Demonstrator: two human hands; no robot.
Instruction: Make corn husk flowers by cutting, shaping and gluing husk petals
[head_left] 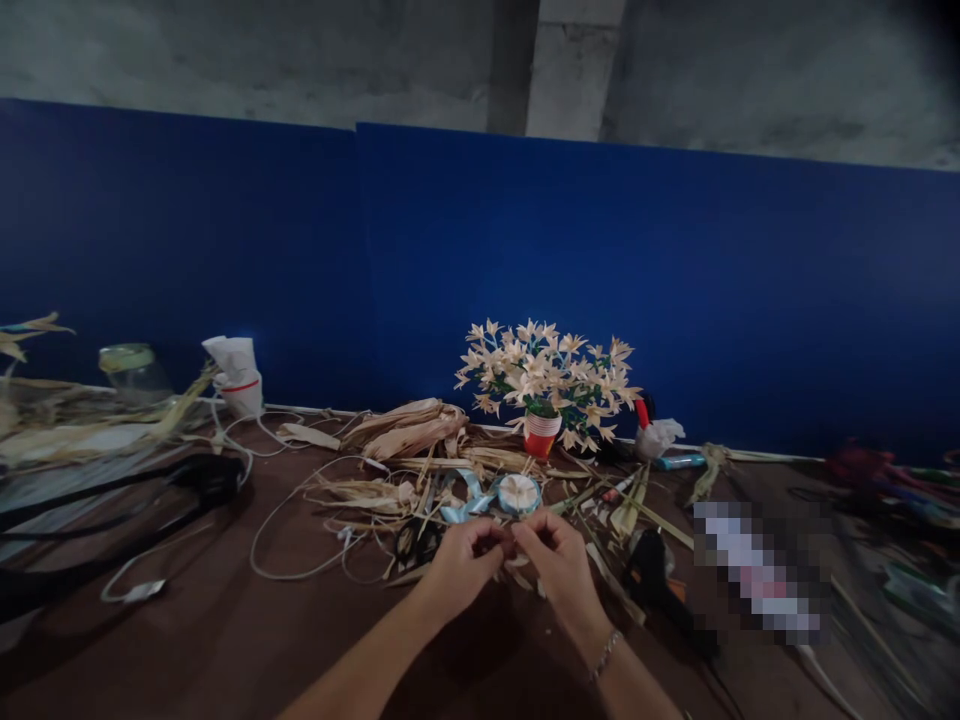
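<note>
My left hand [471, 555] and my right hand [553, 553] meet at the fingertips above the near part of the brown table. Both are closed in a pinch, and whatever lies between the fingers is too small or hidden to name. Just beyond the fingertips is a roll of light blue ribbon [519, 493], with a loose blue ribbon loop [471, 497] to its left. Dried corn husks [409, 430] lie heaped behind, with more torn husk strips [367, 493] nearer my left hand. A black glue gun [660, 580], as it appears, lies right of my right hand.
A red cup [541, 436] holding pale husk-like flowers [532, 365] stands at the back by the blue partition [637, 240]. White cables [281, 577] loop across the left side. A white paper-filled cup [238, 380] and a jar [133, 372] stand far left; a blurred-out item [761, 575] lies right.
</note>
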